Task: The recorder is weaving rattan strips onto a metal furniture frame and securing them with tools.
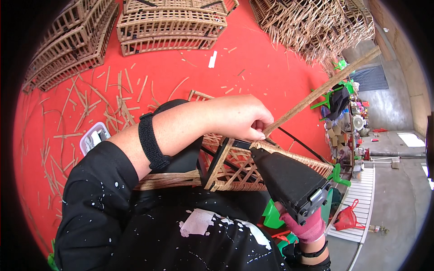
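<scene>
My left hand (pixel 244 116) reaches across from the left, its thumb and fingers pinched on the near end of a long flat brown rattan strip (pixel 323 91). The strip slants up to the far right. Under that hand is a woven rattan frame (pixel 230 184) with a black rim, lying across my lap. My right hand (pixel 310 229), in a pink glove, grips a black wedge-shaped staple gun (pixel 289 177). The tool's narrow nose meets the frame's edge close below my left fingertips. The tool hides part of my right fingers.
Stacked rattan racks (pixel 172 27) stand at the far left and centre. A shaggy rattan pile (pixel 312 27) is at the far right. Cut strips (pixel 124 108) litter the red floor (pixel 253 63). A small white tub (pixel 94 137) sits left; cluttered shelves (pixel 348 131) line the right.
</scene>
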Action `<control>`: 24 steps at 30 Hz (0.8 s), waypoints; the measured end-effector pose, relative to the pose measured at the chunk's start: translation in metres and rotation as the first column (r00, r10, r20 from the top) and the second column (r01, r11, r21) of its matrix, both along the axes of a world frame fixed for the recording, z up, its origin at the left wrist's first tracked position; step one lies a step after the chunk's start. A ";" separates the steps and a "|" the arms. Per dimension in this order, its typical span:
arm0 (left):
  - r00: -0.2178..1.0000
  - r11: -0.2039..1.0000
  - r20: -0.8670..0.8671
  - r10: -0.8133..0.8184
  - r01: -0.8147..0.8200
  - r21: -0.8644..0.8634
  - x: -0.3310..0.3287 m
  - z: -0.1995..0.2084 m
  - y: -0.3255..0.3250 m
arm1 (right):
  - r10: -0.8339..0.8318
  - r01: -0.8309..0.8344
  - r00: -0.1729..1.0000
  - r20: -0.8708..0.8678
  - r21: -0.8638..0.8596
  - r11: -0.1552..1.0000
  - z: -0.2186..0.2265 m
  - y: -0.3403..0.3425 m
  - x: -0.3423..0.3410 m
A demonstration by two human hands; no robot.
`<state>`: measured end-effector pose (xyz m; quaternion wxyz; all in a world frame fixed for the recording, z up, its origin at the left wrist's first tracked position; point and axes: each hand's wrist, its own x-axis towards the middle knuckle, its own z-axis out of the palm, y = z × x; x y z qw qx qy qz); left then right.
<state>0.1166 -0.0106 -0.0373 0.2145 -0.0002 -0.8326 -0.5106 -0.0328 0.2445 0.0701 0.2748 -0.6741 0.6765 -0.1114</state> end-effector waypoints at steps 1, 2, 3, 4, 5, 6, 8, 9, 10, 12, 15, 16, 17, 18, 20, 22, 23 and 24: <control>1.000 1.000 -0.005 0.001 -0.001 -0.004 0.000 0.000 0.000 | -0.106 0.104 0.989 0.104 0.020 0.994 0.000 0.000 0.003; 1.000 1.000 -0.001 0.001 -0.001 -0.002 0.000 0.000 0.000 | -0.162 0.157 0.965 0.208 0.039 0.987 0.002 0.000 0.004; 1.000 1.000 -0.004 -0.002 0.002 0.000 0.000 0.000 0.000 | -0.211 0.205 0.956 0.203 0.052 0.978 0.003 0.000 0.006; 1.000 1.000 -0.010 -0.005 0.005 0.003 0.000 -0.001 0.000 | -0.127 0.124 0.987 0.096 0.042 0.991 0.005 0.000 0.006; 1.000 1.000 -0.008 -0.005 0.005 0.003 0.000 -0.001 0.000 | -0.022 0.022 1.000 -0.015 0.017 1.000 0.005 0.000 0.006; 1.000 1.000 -0.006 -0.005 0.005 0.004 -0.001 -0.001 0.000 | -0.041 0.042 0.999 -0.013 0.041 0.998 0.006 -0.001 0.006; 1.000 1.000 -0.003 -0.005 0.005 0.005 -0.001 -0.001 -0.001 | -0.164 0.160 0.986 0.018 0.136 0.978 0.006 -0.001 0.006; 1.000 1.000 -0.001 -0.007 0.007 0.003 -0.001 -0.001 -0.001 | -0.206 0.199 0.978 0.026 0.168 0.966 0.005 -0.001 0.005; 1.000 1.000 -0.011 -0.011 0.011 0.002 -0.001 -0.001 -0.001 | -0.239 0.222 0.969 0.065 0.197 0.955 0.005 0.000 0.005; 1.000 1.000 -0.008 -0.011 0.011 0.001 -0.001 -0.002 -0.001 | -0.271 0.244 0.957 0.102 0.225 0.943 0.004 0.001 0.007; 1.000 1.000 -0.014 -0.015 0.015 0.008 -0.002 -0.002 -0.001 | -0.355 0.327 0.914 0.199 0.157 0.932 0.006 0.002 0.011; 1.000 1.000 -0.014 -0.018 0.018 0.015 -0.002 -0.002 -0.001 | -0.381 0.351 0.906 0.183 0.174 0.920 0.008 0.002 0.012; 1.000 1.000 -0.010 -0.017 0.017 0.016 -0.002 -0.002 -0.001 | -0.393 0.363 0.903 0.174 0.183 0.914 0.008 0.001 0.013; 1.000 1.000 -0.002 -0.016 0.016 0.015 -0.002 -0.002 -0.001 | -0.405 0.374 0.899 0.166 0.191 0.908 0.009 0.000 0.014; 1.000 1.000 0.005 -0.014 0.014 0.013 -0.001 -0.001 -0.002 | -0.404 0.379 0.907 0.120 0.190 0.906 0.010 -0.001 0.015; 1.000 1.000 0.001 -0.019 0.019 0.006 -0.001 0.000 -0.002 | -0.402 0.378 0.910 0.098 0.196 0.905 0.010 -0.002 0.014; 1.000 1.000 0.007 -0.019 0.019 0.008 -0.001 0.000 -0.002 | -0.387 0.364 0.918 0.092 0.196 0.910 0.010 -0.002 0.013; 1.000 1.000 0.009 -0.016 0.016 0.009 -0.001 0.000 -0.001 | -0.372 0.350 0.924 0.086 0.196 0.916 0.009 -0.002 0.012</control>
